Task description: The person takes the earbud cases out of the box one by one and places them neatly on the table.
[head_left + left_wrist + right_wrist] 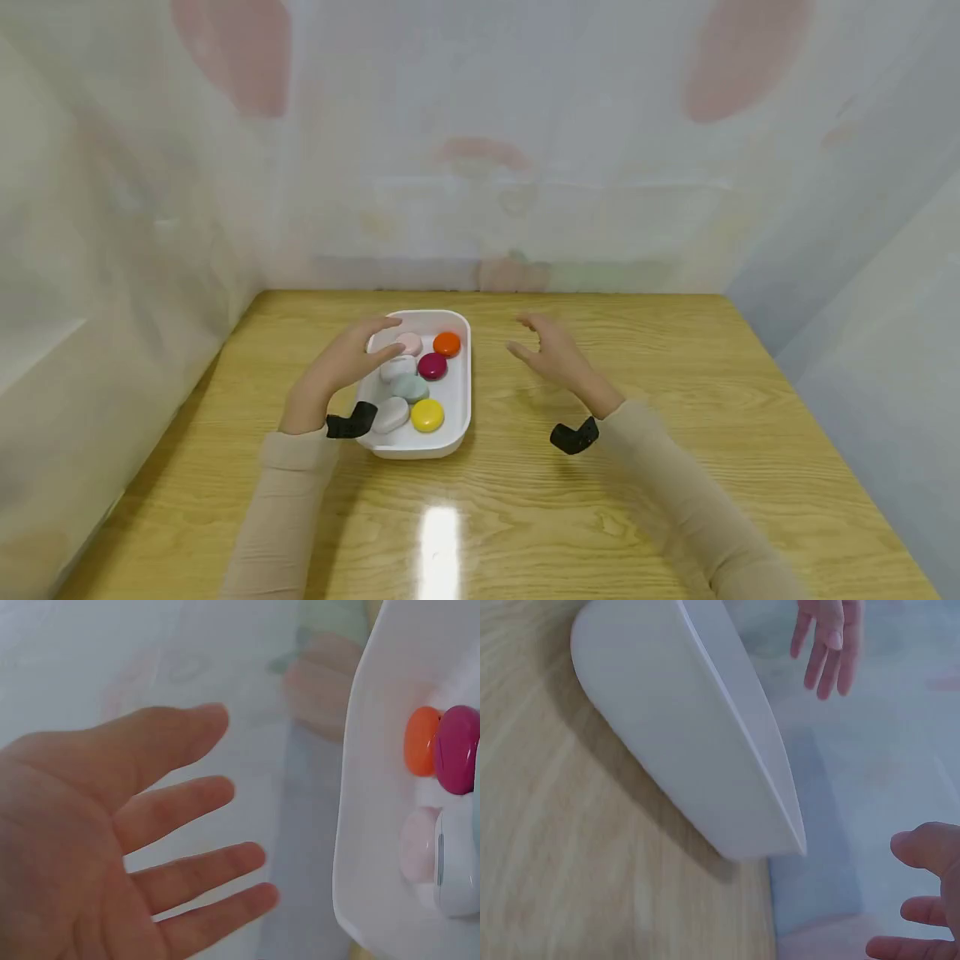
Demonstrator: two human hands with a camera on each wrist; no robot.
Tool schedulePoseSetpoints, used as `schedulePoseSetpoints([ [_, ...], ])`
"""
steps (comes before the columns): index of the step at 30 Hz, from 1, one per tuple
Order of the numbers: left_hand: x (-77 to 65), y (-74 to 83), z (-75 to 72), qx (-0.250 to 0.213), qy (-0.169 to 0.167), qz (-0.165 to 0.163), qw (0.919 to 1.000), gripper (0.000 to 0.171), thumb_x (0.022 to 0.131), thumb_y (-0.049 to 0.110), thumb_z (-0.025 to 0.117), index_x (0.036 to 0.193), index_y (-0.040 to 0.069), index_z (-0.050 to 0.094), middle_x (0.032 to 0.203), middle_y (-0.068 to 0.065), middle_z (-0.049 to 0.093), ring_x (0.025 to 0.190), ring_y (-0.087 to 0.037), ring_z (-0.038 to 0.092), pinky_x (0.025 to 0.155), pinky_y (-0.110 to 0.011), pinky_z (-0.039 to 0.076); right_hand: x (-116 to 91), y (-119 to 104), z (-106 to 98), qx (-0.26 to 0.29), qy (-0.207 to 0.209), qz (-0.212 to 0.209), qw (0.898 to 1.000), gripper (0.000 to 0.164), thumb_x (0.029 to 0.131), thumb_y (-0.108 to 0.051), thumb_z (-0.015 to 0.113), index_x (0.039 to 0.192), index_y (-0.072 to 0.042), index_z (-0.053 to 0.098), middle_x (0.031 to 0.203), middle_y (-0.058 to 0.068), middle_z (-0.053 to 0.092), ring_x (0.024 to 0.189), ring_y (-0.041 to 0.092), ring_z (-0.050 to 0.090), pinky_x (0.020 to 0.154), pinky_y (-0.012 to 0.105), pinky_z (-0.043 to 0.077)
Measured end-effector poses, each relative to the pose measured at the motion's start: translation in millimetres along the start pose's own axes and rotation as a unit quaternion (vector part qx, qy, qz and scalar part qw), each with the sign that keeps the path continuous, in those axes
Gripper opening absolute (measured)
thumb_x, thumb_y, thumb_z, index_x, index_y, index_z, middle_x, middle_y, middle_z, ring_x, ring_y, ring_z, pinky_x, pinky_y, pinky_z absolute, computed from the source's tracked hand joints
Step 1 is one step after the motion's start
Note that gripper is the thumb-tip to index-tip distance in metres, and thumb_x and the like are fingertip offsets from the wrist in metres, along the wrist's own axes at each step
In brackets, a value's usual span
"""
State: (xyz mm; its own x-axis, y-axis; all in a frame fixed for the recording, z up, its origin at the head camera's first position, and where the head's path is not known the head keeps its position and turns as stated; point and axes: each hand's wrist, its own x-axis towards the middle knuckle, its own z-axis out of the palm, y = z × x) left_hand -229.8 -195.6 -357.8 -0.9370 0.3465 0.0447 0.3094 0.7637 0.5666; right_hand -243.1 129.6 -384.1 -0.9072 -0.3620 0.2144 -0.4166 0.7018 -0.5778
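A white rectangular tub [463, 392] stands on the wooden table, left of the middle. In it lie several smooth rounded pieces: an orange one [447, 344], a magenta one [432, 366], a yellow one [427, 415], a pale pink one [408, 342], a pale green one [410, 388] and whitish ones [391, 414]. My left hand [347, 358] hovers over the tub's left side, fingers spread and nothing in them. To the right of the tub, my right hand [553, 354] is held above the table with its fingers apart, also holding nothing.
The wooden table [675, 375] reaches back to a pale printed curtain [600, 208], which also hangs at both sides. Black wrist cameras, left [352, 420] and right [574, 436], sit on the wrists. A bright light reflection shows on the front of the table.
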Motion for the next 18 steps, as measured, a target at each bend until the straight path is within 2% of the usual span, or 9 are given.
schedulePoseSetpoints([
  [4, -13.7, -18.4, 0.5, -0.024, -0.004, -0.001, 0.9997, 0.053, 0.097, 0.032, 0.058, 0.140, 0.004, 0.048, 0.148, -0.024, 0.044, 0.139, -0.045, 0.035, 0.113, -0.062, 0.029, -4, -8, 18, 0.062, -0.008, -0.029, 0.998, 0.048, 0.094, -0.021, 0.063, 0.133, 0.003, 0.051, 0.130, 0.024, 0.059, 0.117, 0.040, 0.058, 0.092, 0.051, 0.053],
  [9, -29.4, -42.4, 2.2, -0.067, 0.005, -0.019, 0.9976, 0.052, 0.097, 0.032, 0.058, 0.140, 0.004, 0.049, 0.147, -0.023, 0.045, 0.137, -0.045, 0.038, 0.109, -0.066, 0.031, -6, -22, 36, 0.130, -0.007, -0.046, 0.990, 0.038, 0.090, -0.014, 0.066, 0.122, 0.005, 0.059, 0.118, 0.025, 0.066, 0.106, 0.039, 0.064, 0.089, 0.049, 0.055],
  [12, -37.1, -54.1, 2.8, -0.102, -0.012, -0.026, 0.9944, 0.052, 0.097, 0.029, 0.058, 0.140, 0.002, 0.048, 0.147, -0.025, 0.045, 0.135, -0.046, 0.041, 0.107, -0.065, 0.035, -6, -32, 46, 0.161, -0.005, -0.045, 0.986, 0.032, 0.088, -0.010, 0.067, 0.115, 0.007, 0.062, 0.111, 0.024, 0.068, 0.100, 0.036, 0.066, 0.087, 0.045, 0.057],
  [18, -44.6, -70.2, 8.0, -0.158, -0.048, -0.030, 0.9857, 0.053, 0.098, 0.029, 0.055, 0.142, 0.002, 0.045, 0.146, -0.024, 0.047, 0.131, -0.042, 0.049, 0.105, -0.053, 0.043, -4, -55, 61, 0.187, -0.030, -0.035, 0.981, 0.026, 0.088, -0.009, 0.068, 0.109, 0.005, 0.064, 0.108, 0.022, 0.068, 0.098, 0.031, 0.067, 0.088, 0.039, 0.057],
])
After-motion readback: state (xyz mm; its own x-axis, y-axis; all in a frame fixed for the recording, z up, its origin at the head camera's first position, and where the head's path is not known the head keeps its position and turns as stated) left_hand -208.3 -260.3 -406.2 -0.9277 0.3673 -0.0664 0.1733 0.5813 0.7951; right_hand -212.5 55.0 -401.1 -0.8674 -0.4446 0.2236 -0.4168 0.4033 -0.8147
